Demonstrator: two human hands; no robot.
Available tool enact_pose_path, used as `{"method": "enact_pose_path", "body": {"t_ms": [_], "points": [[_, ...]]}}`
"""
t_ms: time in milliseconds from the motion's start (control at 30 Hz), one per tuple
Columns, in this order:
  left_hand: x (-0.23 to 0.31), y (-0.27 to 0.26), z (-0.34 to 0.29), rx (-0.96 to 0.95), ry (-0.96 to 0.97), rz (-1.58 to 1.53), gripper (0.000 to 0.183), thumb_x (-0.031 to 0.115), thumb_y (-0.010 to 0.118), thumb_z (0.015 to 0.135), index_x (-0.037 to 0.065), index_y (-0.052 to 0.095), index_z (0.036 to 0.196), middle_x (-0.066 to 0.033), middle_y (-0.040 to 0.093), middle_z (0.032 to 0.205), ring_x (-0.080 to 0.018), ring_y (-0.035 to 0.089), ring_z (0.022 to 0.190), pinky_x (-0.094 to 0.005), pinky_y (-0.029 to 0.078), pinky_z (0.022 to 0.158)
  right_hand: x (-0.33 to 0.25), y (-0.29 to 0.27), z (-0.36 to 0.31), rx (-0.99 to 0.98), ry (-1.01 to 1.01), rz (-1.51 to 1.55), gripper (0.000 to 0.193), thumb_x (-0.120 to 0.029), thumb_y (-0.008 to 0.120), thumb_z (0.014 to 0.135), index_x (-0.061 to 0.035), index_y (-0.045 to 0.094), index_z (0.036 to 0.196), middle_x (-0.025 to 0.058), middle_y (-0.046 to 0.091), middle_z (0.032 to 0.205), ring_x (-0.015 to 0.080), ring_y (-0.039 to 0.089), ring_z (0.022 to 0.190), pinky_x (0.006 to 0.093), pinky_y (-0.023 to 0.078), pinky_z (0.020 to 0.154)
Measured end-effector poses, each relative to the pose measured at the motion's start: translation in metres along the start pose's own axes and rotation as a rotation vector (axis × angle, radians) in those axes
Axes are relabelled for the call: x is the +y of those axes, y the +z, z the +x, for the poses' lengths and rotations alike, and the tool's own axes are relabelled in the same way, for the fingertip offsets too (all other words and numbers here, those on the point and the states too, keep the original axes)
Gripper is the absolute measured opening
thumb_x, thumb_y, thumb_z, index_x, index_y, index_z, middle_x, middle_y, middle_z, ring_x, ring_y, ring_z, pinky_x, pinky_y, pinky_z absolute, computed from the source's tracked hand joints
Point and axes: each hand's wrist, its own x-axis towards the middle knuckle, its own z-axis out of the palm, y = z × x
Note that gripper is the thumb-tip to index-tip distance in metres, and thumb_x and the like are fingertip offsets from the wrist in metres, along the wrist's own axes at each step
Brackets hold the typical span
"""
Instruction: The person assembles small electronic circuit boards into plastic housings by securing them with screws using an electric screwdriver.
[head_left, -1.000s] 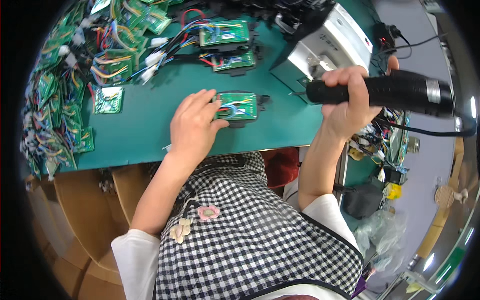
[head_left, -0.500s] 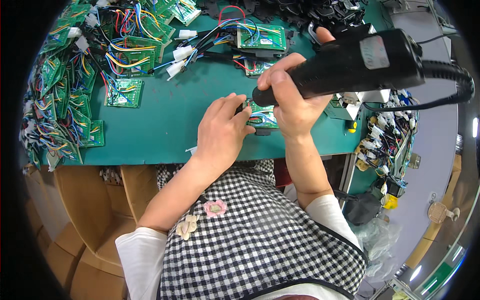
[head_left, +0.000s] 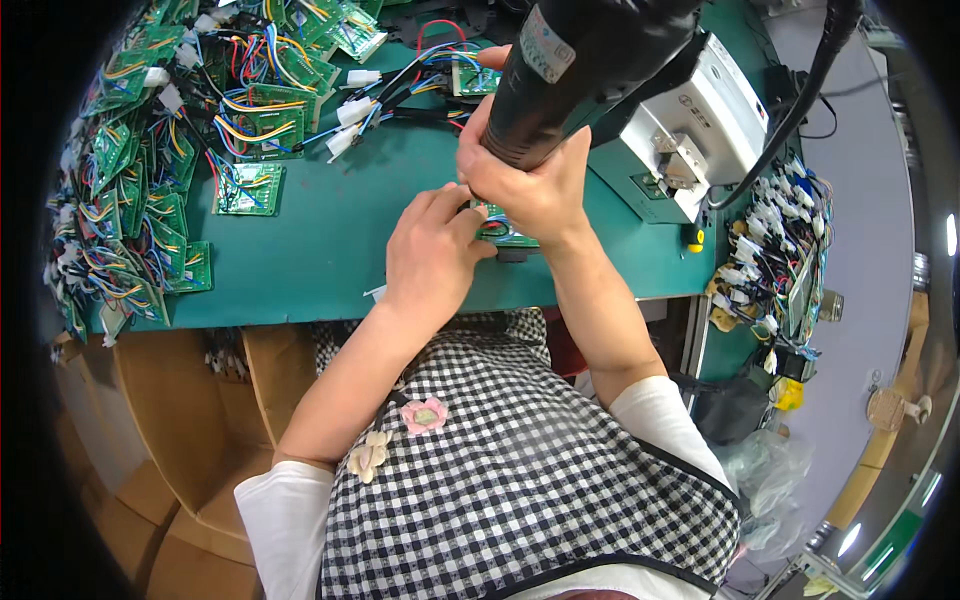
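Note:
My right hand (head_left: 530, 190) is wrapped round a thick black electric screwdriver (head_left: 545, 110), held nearly upright with its body leaning up and to the right. Its tip is hidden behind my hands. Under it lies a green circuit board (head_left: 508, 238) with coloured wires, seated on a black plastic part (head_left: 513, 256). With fingers bent, my left hand (head_left: 435, 245) grips the left side of this board; the fingertips are partly covered. A small white connector (head_left: 377, 293) pokes out beside my left wrist.
Wired circuit boards (head_left: 150, 200) are heaped at the left of the green table (head_left: 335, 230). White connectors (head_left: 352, 112) trail from another board (head_left: 475, 78) at the back. At right stand a white boxy device (head_left: 690, 130) and a bundle of wired connectors (head_left: 780, 250). Cardboard boxes (head_left: 185, 400) sit below.
The electric screwdriver has swung from lying sideways to nearly upright, and my right hand has moved left over the board. The white boxy device has come into clearer view. My left hand stays by the board.

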Motion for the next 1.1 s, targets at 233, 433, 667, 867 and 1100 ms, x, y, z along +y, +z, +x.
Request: {"method": "enact_pose_path", "body": {"t_ms": [233, 433, 667, 867, 1100], "points": [[0.001, -0.010, 0.007, -0.027, 0.056, 0.062, 0.045, 0.005, 0.076, 0.055, 0.003, 0.059, 0.097, -0.0088, 0.059, 0.104, -0.0277, 0.053, 0.096, -0.0374, 0.043, 0.083, -0.066, -0.097, -0.014, 0.605, -0.586, 0.089, 0.063, 0.005, 0.054, 0.074, 0.0007, 0.026, 0.131, 0.0081, 0.055, 0.064, 0.0168, 0.055, 0.052, 0.0290, 0.049, 0.054], [0.003, -0.010, 0.014, -0.092, 0.070, 0.095, 0.075, 0.000, 0.075, 0.058, 0.009, 0.043, 0.126, -0.0131, 0.056, 0.109, -0.0311, 0.050, 0.104, -0.0434, 0.035, 0.096, -0.050, -0.111, -0.010, 0.539, -0.412, -0.105, 0.064, 0.007, 0.054, 0.074, 0.0041, 0.024, 0.130, 0.0069, 0.057, 0.064, 0.0147, 0.055, 0.051, 0.0262, 0.048, 0.055], [-0.002, -0.004, 0.016, -0.029, 0.086, -0.074, 0.083, 0.003, 0.075, 0.059, 0.012, 0.037, 0.133, -0.0130, 0.056, 0.105, -0.0314, 0.052, 0.100, -0.0435, 0.035, 0.096, -0.056, -0.074, -0.042, 0.490, -0.354, 0.151, 0.072, -0.002, 0.053, 0.076, 0.0016, 0.010, 0.134, 0.0103, 0.052, 0.062, 0.0188, 0.055, 0.052, 0.0329, 0.049, 0.054], [-0.010, 0.004, 0.014, 0.016, 0.127, -0.079, 0.085, 0.007, 0.077, 0.057, 0.012, 0.037, 0.132, -0.0103, 0.057, 0.101, -0.0282, 0.053, 0.097, -0.0426, 0.037, 0.092, -0.028, -0.007, -0.043, 0.385, -0.232, 0.260, 0.078, 0.001, 0.058, 0.075, -0.0009, 0.009, 0.137, 0.0107, 0.055, 0.067, 0.0168, 0.055, 0.055, 0.0292, 0.049, 0.056], [-0.012, 0.006, 0.010, 0.052, 0.136, -0.081, 0.086, 0.010, 0.077, 0.057, 0.012, 0.035, 0.132, -0.0066, 0.055, 0.097, -0.0244, 0.053, 0.096, -0.0417, 0.037, 0.092, -0.014, 0.008, -0.037, 0.295, -0.142, 0.208, 0.076, 0.005, 0.058, 0.073, 0.0054, 0.011, 0.133, 0.0085, 0.056, 0.066, 0.0129, 0.056, 0.057, 0.0229, 0.048, 0.056]]}}
